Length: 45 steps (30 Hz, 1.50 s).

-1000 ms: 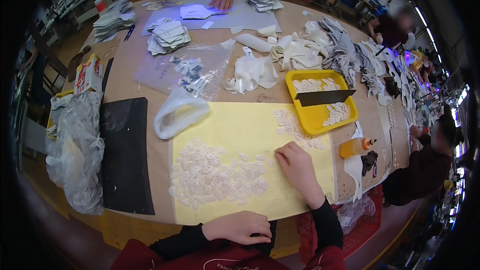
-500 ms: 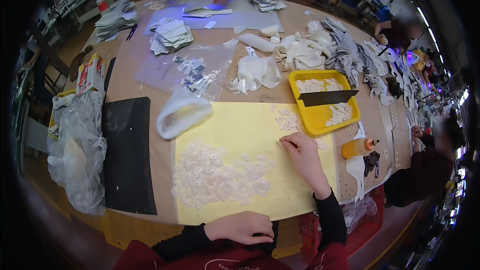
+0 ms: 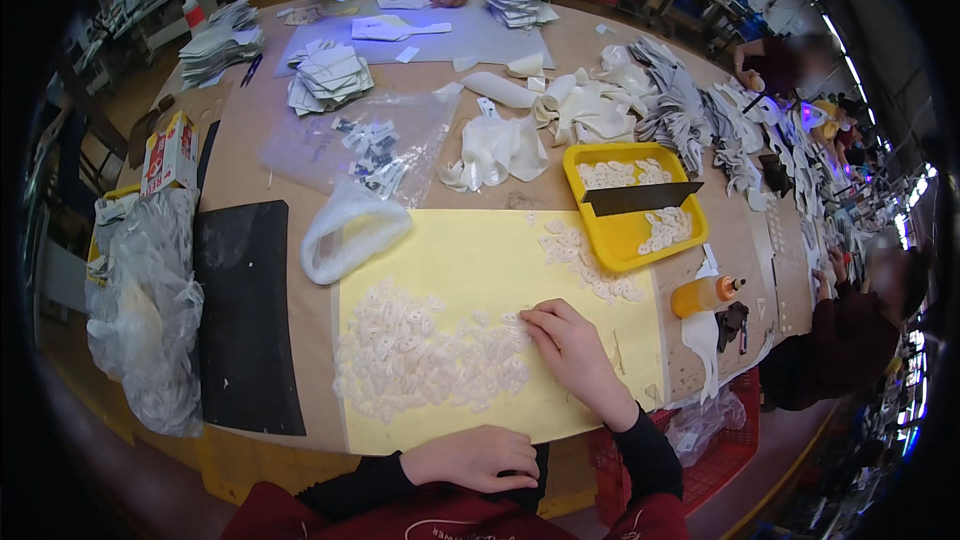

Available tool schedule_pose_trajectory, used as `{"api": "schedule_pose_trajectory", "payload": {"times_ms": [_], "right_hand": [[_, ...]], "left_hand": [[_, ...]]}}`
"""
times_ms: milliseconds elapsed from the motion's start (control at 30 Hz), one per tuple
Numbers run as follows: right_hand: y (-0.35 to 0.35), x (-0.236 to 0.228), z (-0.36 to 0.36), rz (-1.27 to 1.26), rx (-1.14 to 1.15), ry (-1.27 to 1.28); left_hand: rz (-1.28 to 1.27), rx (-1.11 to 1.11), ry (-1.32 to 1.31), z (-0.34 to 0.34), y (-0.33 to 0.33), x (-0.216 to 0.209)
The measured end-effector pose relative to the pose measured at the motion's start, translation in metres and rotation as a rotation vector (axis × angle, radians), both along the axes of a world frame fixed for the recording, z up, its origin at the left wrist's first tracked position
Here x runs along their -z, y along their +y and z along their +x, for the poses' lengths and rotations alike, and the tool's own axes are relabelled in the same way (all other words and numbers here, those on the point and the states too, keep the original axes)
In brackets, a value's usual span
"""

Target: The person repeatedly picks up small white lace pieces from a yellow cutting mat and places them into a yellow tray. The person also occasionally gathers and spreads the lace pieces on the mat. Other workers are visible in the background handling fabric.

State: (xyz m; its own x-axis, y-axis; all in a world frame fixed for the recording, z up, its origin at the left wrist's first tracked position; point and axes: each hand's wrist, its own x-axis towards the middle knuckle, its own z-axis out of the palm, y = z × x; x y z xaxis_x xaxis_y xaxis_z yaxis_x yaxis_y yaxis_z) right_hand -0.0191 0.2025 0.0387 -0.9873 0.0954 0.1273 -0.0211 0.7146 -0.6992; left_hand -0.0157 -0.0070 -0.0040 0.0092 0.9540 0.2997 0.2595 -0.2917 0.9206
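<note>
Dozens of small pale cut-outs, roughly oval, in a loose heap [image 3: 405,355] on the left and middle of a yellow sheet [image 3: 480,250]. Heap's long axis runs left to right, thinning to the right. Single cut-outs lie at mixed angles, no common heading; many overlap. Second scatter [image 3: 590,265] at the sheet's far right, strung from upper left to lower right, beside the yellow tray [image 3: 625,235]. More cut-outs in the tray, on both sides of a dark strip [image 3: 640,198] laid across it.

Right hand [image 3: 525,316]: at the heap's right edge, thumb and forefinger drawn close, tips pointing left. Whether a cut-out is pinched between them, cannot tell.

Left hand [image 3: 473,458]: lies at the sheet's near edge, back up, fingers pointing right, loosely bent. Palm hidden; cannot tell if it grasps anything.

About the sheet, on the brown surface [image 3: 735,255]: black mat [image 3: 245,320] to the left; crumpled clear bag [image 3: 355,235] overlapping the far left corner; orange bottle [image 3: 703,296] on its side to the right, nozzle pointing right.
</note>
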Motion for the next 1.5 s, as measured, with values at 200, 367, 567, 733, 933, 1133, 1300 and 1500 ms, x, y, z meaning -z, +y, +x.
{"api": "schedule_pose_trajectory", "payload": {"times_ms": [200, 367, 567, 733, 933, 1133, 1300, 1500], "right_hand": [[-0.004, 0.000, -0.026, 0.100, -0.020, 0.138], [-0.045, 0.035, -0.013, 0.372, -0.161, 0.059], [-0.069, 0.039, -0.026, 0.201, -0.270, 0.084], [-0.037, 0.007, 0.000, 0.193, -0.320, 0.006], [-0.047, 0.020, 0.023, 0.502, -0.439, -0.029], [-0.078, 0.033, -0.021, 0.440, -0.457, 0.104], [-0.092, 0.033, -0.048, 0.420, -0.521, 0.160], [-0.076, 0.022, -0.056, 0.282, -0.411, 0.223]], "left_hand": [[0.007, -0.008, -0.008, 0.000, -0.002, 0.000], [0.018, -0.016, -0.012, 0.002, -0.003, 0.002], [0.124, -0.309, 0.284, 0.002, -0.012, -0.002], [-0.050, -0.926, 0.492, -0.005, -0.075, -0.012], [-0.531, -1.148, 0.671, -0.016, -0.121, -0.009], [-0.617, -1.155, 0.670, -0.045, -0.097, -0.005], [-0.570, -1.173, 0.653, -0.053, -0.099, 0.000], [-0.451, -1.239, 0.518, -0.049, -0.101, -0.005]]}}
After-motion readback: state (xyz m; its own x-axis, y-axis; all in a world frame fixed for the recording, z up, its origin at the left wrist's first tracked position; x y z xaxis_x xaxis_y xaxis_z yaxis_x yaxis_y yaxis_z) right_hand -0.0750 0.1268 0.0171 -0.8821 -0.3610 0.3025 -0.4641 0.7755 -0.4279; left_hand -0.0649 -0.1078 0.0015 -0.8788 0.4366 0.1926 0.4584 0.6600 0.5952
